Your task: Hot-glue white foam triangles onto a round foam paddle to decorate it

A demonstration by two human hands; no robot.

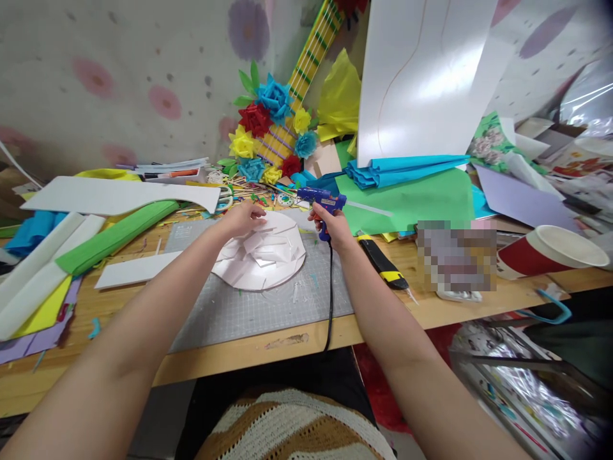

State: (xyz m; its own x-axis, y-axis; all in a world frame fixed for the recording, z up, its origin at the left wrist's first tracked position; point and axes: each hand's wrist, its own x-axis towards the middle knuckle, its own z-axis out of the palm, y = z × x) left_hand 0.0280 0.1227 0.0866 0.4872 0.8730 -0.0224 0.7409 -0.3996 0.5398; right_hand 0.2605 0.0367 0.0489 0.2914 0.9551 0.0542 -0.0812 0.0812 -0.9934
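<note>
My right hand is wrapped round the handle of a blue hot glue gun, its nozzle turned left and a clear glue stick out of its back. The black cord hangs over the table edge. Over the far left part of a round white board disc, my left hand has its fingers bent and drawn together; whatever lies between the fingertips is too small to make out. Several white strips and scraps are layered on the disc. It rests on a grey cutting mat.
Right of the mat lie a black and yellow utility knife and a red and white paper cup. A flower-decked yellow guitar shape and a large white board lean at the back. Green paper roll and white board pieces lie left.
</note>
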